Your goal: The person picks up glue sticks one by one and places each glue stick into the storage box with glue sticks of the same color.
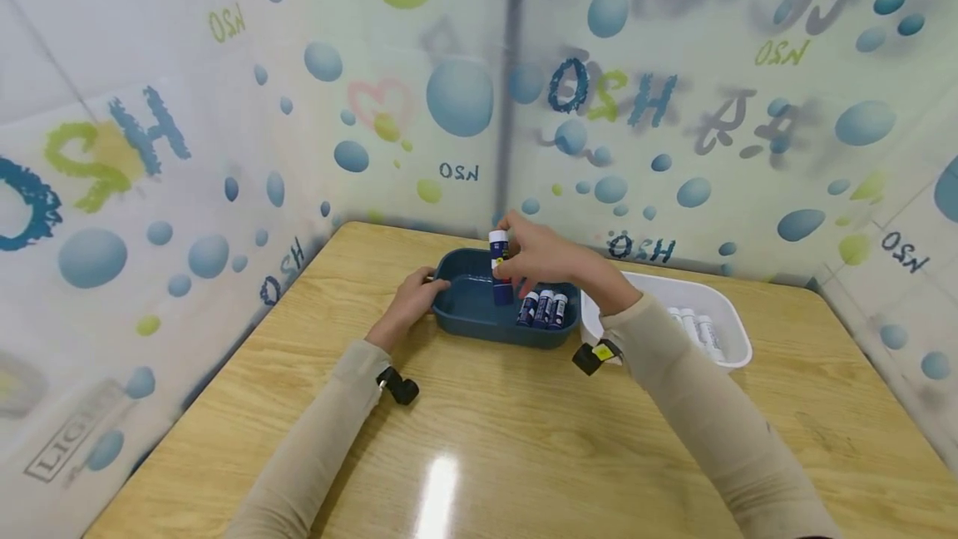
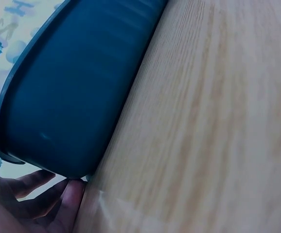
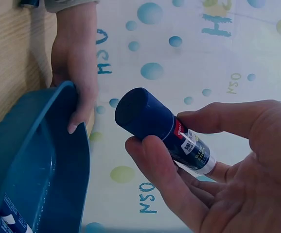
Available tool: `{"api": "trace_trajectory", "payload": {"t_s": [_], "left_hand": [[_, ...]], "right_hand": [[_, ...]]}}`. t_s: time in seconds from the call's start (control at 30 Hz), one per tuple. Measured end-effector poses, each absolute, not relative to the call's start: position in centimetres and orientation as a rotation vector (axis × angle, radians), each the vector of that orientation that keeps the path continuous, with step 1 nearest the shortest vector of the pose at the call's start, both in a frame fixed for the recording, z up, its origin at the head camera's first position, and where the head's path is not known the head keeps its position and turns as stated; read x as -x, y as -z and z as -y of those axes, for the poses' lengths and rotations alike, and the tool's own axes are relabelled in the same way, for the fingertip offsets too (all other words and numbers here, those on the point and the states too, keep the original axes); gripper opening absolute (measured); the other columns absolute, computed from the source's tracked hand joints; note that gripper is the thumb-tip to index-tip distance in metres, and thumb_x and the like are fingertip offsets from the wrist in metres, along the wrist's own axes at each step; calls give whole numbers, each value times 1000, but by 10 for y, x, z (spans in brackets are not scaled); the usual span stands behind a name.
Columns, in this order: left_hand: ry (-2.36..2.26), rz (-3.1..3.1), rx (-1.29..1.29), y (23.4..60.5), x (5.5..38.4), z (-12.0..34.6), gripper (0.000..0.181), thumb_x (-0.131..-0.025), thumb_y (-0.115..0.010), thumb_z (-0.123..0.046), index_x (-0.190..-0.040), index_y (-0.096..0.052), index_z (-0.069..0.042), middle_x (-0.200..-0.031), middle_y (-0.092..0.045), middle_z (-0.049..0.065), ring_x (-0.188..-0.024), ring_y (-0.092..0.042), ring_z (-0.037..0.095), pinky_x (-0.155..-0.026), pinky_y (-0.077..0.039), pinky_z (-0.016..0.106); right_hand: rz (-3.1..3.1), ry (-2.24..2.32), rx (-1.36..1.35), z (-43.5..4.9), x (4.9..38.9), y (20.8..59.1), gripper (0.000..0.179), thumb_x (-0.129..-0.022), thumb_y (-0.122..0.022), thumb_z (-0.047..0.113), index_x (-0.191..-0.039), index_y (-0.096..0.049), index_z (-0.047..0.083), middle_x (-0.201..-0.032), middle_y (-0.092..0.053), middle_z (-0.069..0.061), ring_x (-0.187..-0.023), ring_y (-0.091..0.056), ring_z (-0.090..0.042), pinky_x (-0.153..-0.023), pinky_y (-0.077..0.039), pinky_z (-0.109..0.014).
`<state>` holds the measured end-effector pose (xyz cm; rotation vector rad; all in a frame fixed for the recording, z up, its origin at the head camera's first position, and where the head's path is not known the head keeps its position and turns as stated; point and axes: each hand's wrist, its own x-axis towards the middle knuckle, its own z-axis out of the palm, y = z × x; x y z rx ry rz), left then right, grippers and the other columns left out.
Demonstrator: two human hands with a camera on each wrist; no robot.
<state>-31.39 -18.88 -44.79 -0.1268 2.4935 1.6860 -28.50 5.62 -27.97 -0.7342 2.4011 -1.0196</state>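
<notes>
My right hand [image 1: 545,254] holds a dark blue glue stick [image 3: 148,115] with a white end between thumb and fingers. In the head view it stands nearly upright, white end up, over the blue plastic bin [image 1: 471,324]. Three similar glue sticks [image 1: 543,309] lie side by side in the right part of that bin. At the bin's left end, my left hand [image 1: 410,301] grips the rim, thumb over the edge. The left wrist view shows its fingers [image 2: 72,199] curled under the outside of that end, low by the table.
A white bin [image 1: 737,331] holding several white sticks [image 1: 707,333] stands to the right of the blue one, partly hidden by my right forearm. Both are on a wooden table [image 1: 569,439]. A patterned curtain wall [image 1: 464,165] rises close behind the table's far edge.
</notes>
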Motion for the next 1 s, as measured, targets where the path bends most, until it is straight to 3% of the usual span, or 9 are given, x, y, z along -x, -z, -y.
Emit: {"api": "trace_trajectory", "payload": {"t_s": [0.63,1.0], "left_hand": [[-1710,-2472,144,448,314,190,55,-105,-54,-34,-153,-45,-7,-147,-54,19,-124,-63,33,-92,-58,39],[-1712,-2478,146,447,313,190,56,-104,-55,-33,-152,-46,-6,-147,-55,19,-125,-63,33,-91,-58,37]], "right_hand": [[-2468,978,599,-42,332,278,52,-94,-72,9,-129,-35,4,-100,-72,-19,-73,-72,-24,-70,-64,-37],[-2496,930,523,-49,356,294,41,-97,-70,14,-119,-37,5,-99,-67,-16,-84,-76,-32,-76,-64,-40]]}}
